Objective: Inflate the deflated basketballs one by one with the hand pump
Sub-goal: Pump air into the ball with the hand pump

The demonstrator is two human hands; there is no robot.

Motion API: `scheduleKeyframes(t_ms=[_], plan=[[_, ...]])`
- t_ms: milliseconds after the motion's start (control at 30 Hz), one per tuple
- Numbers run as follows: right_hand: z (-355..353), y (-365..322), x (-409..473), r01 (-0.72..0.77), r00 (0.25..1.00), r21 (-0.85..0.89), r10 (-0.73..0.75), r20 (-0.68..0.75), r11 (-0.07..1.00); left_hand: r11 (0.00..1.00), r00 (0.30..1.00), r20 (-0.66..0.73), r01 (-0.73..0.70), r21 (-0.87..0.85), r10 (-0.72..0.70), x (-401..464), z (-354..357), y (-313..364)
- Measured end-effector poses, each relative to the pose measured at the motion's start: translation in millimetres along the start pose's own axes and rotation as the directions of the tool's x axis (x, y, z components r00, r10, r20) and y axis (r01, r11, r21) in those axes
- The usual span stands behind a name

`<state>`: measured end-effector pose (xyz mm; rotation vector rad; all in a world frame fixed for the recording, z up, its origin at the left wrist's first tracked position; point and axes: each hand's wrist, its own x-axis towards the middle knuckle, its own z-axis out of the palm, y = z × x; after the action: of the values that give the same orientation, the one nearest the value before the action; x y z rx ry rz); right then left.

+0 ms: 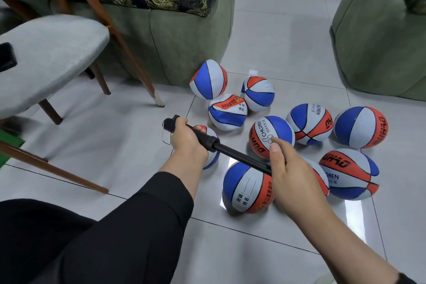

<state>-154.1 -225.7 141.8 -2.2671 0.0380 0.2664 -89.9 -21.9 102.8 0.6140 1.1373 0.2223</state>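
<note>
Several red, white and blue basketballs lie on the tiled floor. Three near the sofa look dented and soft, among them one (208,79) against the sofa base. Rounder balls lie to the right, such as one (272,136) in the middle. A black hand pump (230,150) is held slanted above them. My left hand (187,139) grips the pump's handle end, over a ball (212,157) it mostly hides. My right hand (292,175) holds the pump's other end, above a ball (246,188) with writing on it.
A green sofa (175,37) stands behind the balls and a green armchair (380,37) at the right. A grey chair (46,53) with wooden legs is at the left. Slanted wooden legs (129,53) reach the floor near the pump.
</note>
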Motion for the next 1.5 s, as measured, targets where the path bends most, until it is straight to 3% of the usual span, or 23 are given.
scheduleKeyframes(t_ms=[433, 800, 1133, 1500], plan=[[32.3, -14.0, 12.0, 0.006, 0.999, 0.067, -0.004, -0.036, 0.998, 0.996, 0.992, 0.098, -0.084, 0.033, 0.080, -37.8, 14.2, -30.4], [37.2, -27.1, 17.4, 0.040, 0.997, 0.004, -0.040, 0.069, 0.999, 1.000, 0.996, 0.088, -0.004, 0.025, 0.002, -32.8, 5.9, -29.1], [7.0, -12.0, 11.9, 0.047, 0.999, 0.011, -0.047, 0.004, 0.999, 0.999, 0.999, -0.032, -0.008, -0.037, 0.007, 5.0, 3.4, 16.6], [33.3, -9.2, 16.3, 0.005, 1.000, 0.018, -0.005, -0.002, 1.000, 0.999, 0.998, 0.057, -0.042, 0.001, 0.041, -9.7, 10.5, -18.9]])
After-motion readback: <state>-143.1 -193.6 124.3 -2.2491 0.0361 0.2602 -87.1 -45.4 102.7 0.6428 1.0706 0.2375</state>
